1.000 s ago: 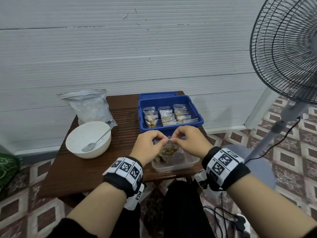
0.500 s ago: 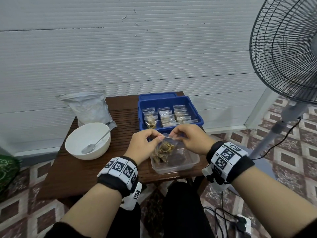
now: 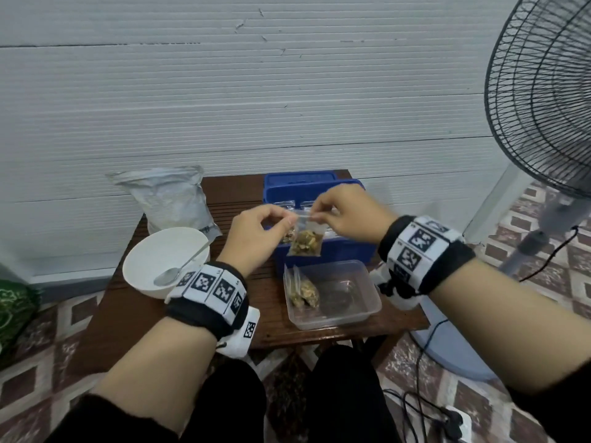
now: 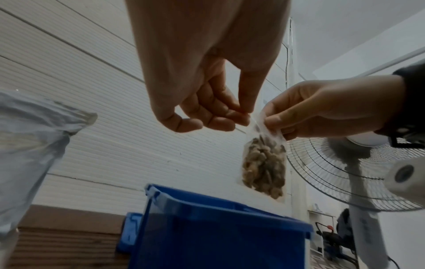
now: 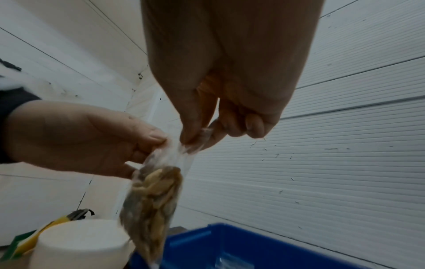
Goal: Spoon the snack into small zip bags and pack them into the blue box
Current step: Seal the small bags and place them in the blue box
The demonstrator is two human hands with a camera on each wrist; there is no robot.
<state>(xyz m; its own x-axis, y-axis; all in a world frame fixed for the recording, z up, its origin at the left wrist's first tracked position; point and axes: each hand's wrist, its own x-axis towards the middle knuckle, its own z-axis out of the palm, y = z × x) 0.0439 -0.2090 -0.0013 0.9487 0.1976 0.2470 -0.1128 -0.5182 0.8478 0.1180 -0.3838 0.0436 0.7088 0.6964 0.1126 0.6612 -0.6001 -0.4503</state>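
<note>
While I'm watching this feed from my end, it's looking like we're pretty deep into the job already: the blue box [image 3: 323, 251] at the back of the surface [image 3: 128, 318] is holding rows of packed little bags, though the hands are blocking most of them in the head view so I'm not counting. Right now a filled zip bag [image 3: 306, 243] is hanging in the air just above the box's near wall, and both hands are pinching its top strip. The left hand [image 3: 256, 241] is holding the left corner between thumb and fingers [image 4: 232, 116], and the right hand [image 3: 345, 215] is gripping the right corner the same way, so neither one is loose. I'm guessing they're pressing the zip closed, or finishing that, before dropping it in with the others, but I can't really tell from the wrist views whether the seal is fully shut. The clear tub [image 3: 367, 314] in front of the box is still holding what looks like one or two more filled bags [image 3: 303, 294] leaning on its left side, so those are waiting to be sealed or packed. The white bowl [image 3: 166, 260] on the left is looking scooped out, with the spoon [image 3: 174, 273] just resting in it, so I'm thinking the spooning part is mostly done unless more gets poured from the big silvery pouch [image 3: 169, 203] behind it.
</note>
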